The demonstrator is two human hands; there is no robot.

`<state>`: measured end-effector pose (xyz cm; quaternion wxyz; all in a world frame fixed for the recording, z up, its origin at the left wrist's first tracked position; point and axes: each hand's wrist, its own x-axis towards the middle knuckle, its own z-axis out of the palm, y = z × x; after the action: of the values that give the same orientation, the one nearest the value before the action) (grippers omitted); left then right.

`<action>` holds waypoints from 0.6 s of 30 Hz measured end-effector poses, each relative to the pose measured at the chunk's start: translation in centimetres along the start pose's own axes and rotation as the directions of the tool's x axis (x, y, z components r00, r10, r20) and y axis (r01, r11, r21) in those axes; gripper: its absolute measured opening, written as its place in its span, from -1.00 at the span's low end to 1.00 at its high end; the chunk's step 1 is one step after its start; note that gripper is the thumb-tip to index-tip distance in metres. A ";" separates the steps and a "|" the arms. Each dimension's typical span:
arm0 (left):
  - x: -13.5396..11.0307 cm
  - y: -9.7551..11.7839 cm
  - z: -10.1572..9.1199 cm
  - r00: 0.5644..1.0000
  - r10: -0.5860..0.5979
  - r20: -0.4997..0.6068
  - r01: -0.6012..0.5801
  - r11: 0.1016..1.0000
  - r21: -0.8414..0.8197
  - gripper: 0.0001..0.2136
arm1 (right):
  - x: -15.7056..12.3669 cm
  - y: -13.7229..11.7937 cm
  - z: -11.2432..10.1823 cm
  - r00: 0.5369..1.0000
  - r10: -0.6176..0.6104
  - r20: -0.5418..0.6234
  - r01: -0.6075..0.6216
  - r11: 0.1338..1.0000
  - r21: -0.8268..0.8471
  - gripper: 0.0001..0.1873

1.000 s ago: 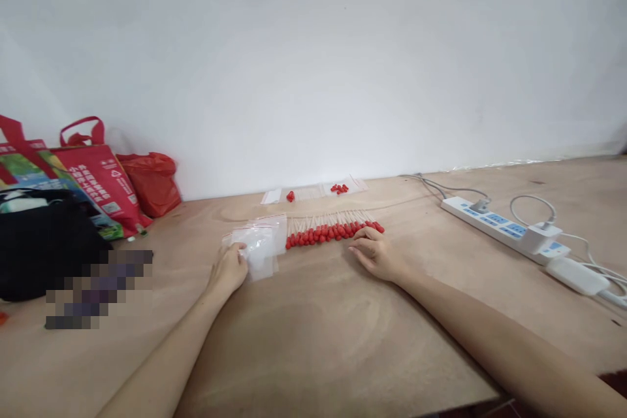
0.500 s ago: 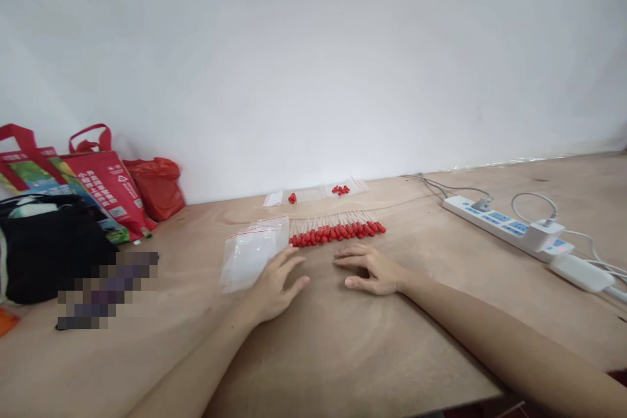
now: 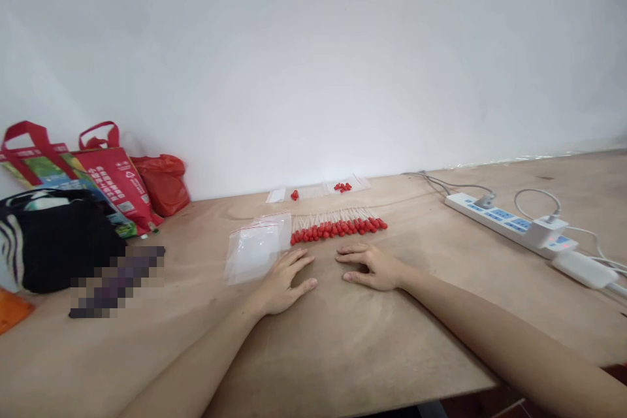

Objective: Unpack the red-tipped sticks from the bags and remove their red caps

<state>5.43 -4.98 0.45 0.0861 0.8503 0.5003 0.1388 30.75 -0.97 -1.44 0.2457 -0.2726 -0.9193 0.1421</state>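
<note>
Here's the left hand (image 3: 284, 282), thumb and fingers apart, facing the right hand (image 3: 376, 268), its thumb parted from the fingers too! Just beyond them, thin pale sticks with rounded red heads (image 3: 334, 228) line up across the brown wooden bench (image 3: 318, 346), flat clear plastic bags (image 3: 255, 247) beside them on the left.

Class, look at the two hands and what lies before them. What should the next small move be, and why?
A sensible next move might be for the left hand to pick up one of the clear plastic bags: they lie right beside it, it and the right hand look empty, and the red-tipped sticks lie loose in a row just beyond.
</note>
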 end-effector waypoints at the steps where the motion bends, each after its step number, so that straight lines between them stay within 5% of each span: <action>1: 0.0 0.0 0.1 1.000 -0.001 -0.007 0.001 1.000 0.000 -0.57 | 0.0 0.0 0.0 1.000 0.004 -0.001 -0.004 1.000 0.006 -0.51; 6: 0.4 0.0 0.3 0.981 0.006 -0.193 -0.004 1.000 0.011 -0.72 | 0.0 0.0 0.1 1.000 0.022 0.000 -0.022 1.000 0.013 -0.52; 11: 2.4 -0.3 0.5 0.897 -0.001 -0.443 0.061 0.991 0.121 -0.83 | 0.1 0.0 0.1 1.000 0.018 -0.020 -0.018 1.000 0.023 -0.54; 18: 5.6 -0.9 1.0 0.876 -0.018 -0.481 0.152 0.959 0.240 -0.79 | 0.1 0.0 0.3 0.999 0.004 -0.049 -0.003 1.000 0.012 -0.56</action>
<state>7.55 0.33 0.06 -0.1496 0.7709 0.5575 0.2693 30.55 -0.94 -1.71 0.2695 -0.2762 -0.9117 0.1413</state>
